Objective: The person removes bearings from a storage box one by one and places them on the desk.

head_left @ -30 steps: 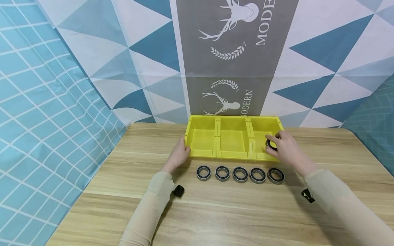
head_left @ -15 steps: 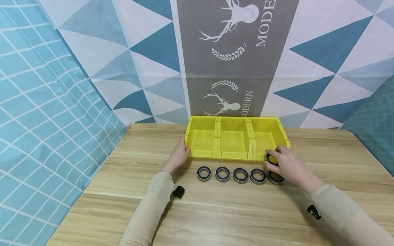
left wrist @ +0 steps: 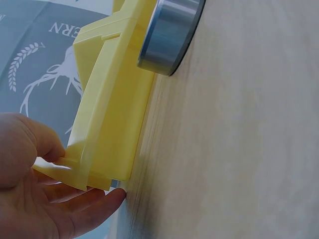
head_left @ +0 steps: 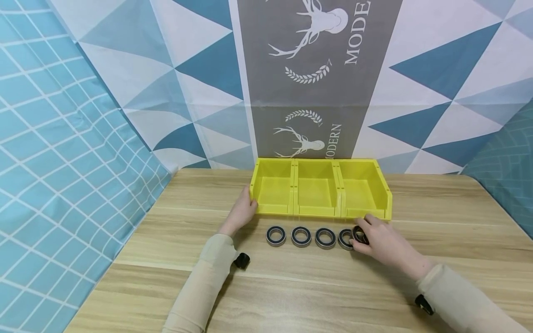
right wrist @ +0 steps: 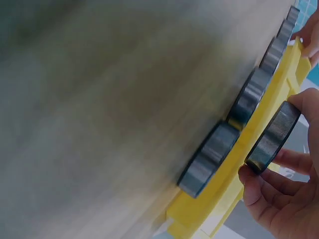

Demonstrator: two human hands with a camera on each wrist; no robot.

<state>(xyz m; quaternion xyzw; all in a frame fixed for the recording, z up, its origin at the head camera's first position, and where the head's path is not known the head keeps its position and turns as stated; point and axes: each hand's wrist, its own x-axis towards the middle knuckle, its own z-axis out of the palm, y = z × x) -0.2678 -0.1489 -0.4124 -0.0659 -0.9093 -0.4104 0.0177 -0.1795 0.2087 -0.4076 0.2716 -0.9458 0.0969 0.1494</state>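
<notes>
In the head view my right hand (head_left: 385, 243) pinches a ball bearing (head_left: 359, 235), a metal ring with a dark face, over the right end of a row of similar bearings (head_left: 325, 238). It hides the row's rightmost bearing (right wrist: 208, 158), which the right wrist view shows on the table, apart from the held bearing (right wrist: 273, 137). My left hand (head_left: 240, 212) grips the left wall of the left yellow bin (head_left: 272, 208), thumb on one side of the edge in the left wrist view and fingers on the other. Three yellow bins stand joined side by side, nothing visible inside.
The bins stand along the back of the wooden table (head_left: 291, 296), close to the patterned backdrop (head_left: 308, 83). The bearing row lies just in front of them. A blue gridded cloth (head_left: 54, 162) borders the table on the left.
My right hand has come out of the right bin, over its front edge and nearer to me, still holding the bearing. It has ended above the row's right end. My left hand has stayed put.
</notes>
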